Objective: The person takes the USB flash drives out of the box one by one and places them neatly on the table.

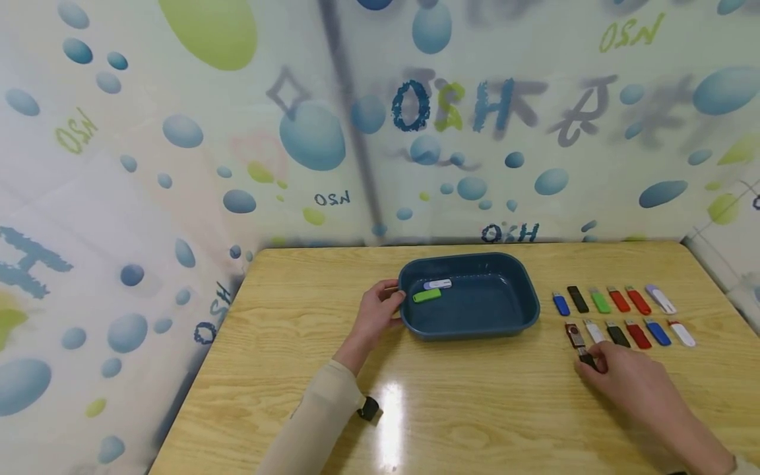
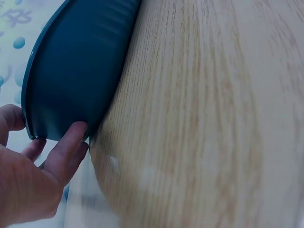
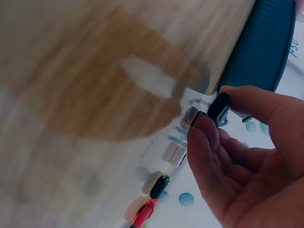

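Observation:
A dark blue plastic basin (image 1: 475,330) stands on the table, with a white-and-lilac USB stick (image 1: 438,284) and a green USB stick (image 1: 427,295) lying inside near its left end. My left hand (image 1: 377,307) holds that end, its digits on the rim and outer wall (image 2: 71,61). To the right of the basin my right hand (image 1: 623,376) pinches a black USB stick (image 1: 588,359) between thumb and fingertips; its dark body (image 3: 219,108) shows in the right wrist view. Just beyond the held stick lies a dark red swivel USB stick (image 1: 574,334).
Two rows of USB sticks lie right of the basin. The far row includes a blue stick (image 1: 561,303) and a green one (image 1: 600,301); the near row includes a red one (image 1: 638,334). A patterned sheet (image 1: 368,165) hangs behind the wooden table (image 1: 463,402).

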The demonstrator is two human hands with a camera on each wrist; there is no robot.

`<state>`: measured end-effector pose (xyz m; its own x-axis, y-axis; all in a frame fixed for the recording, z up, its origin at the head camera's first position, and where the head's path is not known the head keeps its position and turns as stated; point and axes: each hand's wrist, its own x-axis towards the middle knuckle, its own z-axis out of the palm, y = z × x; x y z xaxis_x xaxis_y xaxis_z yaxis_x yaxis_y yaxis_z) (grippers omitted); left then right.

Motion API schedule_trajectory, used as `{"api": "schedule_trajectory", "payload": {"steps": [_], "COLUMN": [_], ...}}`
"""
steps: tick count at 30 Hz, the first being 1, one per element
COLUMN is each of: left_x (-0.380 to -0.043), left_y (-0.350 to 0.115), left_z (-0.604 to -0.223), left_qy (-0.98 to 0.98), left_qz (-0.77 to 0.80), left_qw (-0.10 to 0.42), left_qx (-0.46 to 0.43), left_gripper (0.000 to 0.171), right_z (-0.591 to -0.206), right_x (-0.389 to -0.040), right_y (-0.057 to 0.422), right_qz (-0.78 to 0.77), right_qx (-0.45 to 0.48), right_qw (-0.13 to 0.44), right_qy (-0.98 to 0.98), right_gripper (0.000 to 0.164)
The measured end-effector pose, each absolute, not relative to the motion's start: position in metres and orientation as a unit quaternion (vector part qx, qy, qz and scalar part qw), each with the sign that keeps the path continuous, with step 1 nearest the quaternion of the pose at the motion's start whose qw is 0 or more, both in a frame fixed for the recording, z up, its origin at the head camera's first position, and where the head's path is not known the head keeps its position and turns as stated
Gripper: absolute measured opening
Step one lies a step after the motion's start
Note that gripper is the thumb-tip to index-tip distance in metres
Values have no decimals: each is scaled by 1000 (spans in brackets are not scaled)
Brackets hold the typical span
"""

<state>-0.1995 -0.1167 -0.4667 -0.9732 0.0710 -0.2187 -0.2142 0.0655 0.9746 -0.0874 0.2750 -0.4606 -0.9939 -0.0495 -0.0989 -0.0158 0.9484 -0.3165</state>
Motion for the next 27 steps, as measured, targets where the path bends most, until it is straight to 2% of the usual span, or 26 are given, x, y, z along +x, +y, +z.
{"api": "schedule_trajectory", "payload": {"steps": [6,12,27], "left_x": [-199,-192,-187], "left_y": [-118,-116,-115], "left_z": [-465,-446,-437], "left_qy": [716,722,715], "left_qz": [687,678,686], "left_qw": [117,131,124], "left_qx": [-52,-51,-48], "left_gripper": [44,45,45], "right_z": [-463,-463,-460], "right_x": [-90,-90,-89], "right_y": [275,275,271], "right_qz": [-148,-141,-132], "right_qx": [-8,0,-2], "right_qw": [82,103,90], "right_qy": [986,985,987], "right_gripper": [28,29,29]}}
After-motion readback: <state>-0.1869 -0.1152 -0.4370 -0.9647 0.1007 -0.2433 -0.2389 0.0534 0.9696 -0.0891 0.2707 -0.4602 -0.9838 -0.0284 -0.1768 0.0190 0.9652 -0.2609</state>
